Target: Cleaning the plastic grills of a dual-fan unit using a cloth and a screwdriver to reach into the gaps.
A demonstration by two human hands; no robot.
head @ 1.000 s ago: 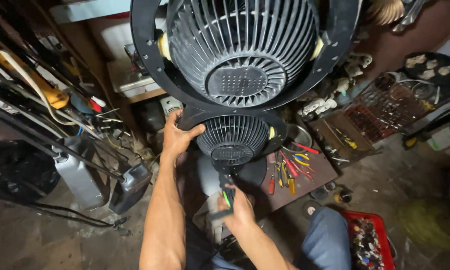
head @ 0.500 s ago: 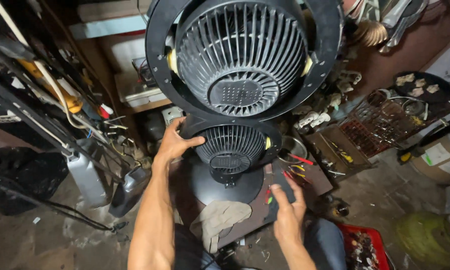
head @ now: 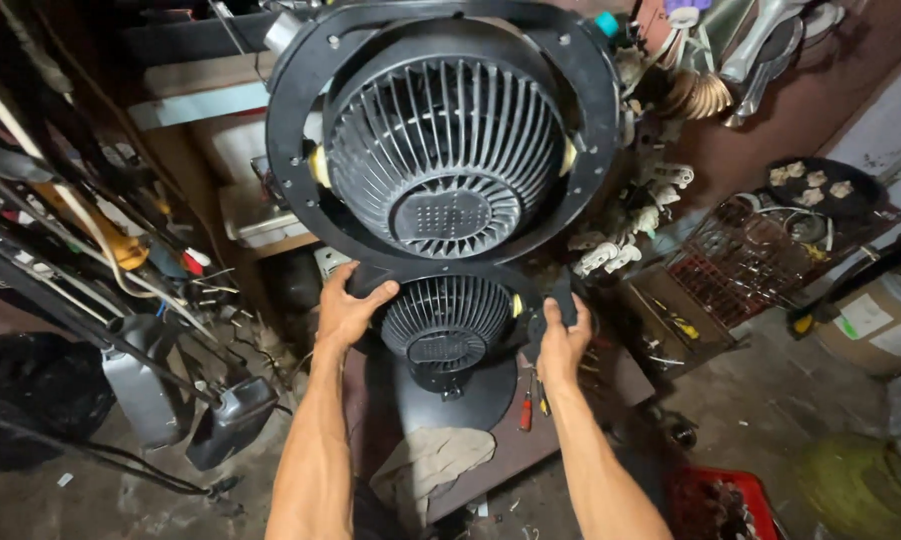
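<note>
We see a big black fan frame (head: 300,180) with two round grilles, standing right in front of us. The large grille (head: 440,165) is on top. The small grille (head: 448,320) sits below it, between our two hands. Our left hand (head: 348,312) grips the frame's rim just left of the small grille, with the fingers curled over the edge. Our right hand (head: 562,340) is closed around a small black part (head: 558,300) at the right side of the frame. We cannot tell what that part is, because the fingers hide most of it. Under the fan are a round black base (head: 465,395), a grey rag (head: 432,465) and a red screwdriver (head: 525,412) on the tabletop (head: 530,455). The frame's top is cut off.
</note>
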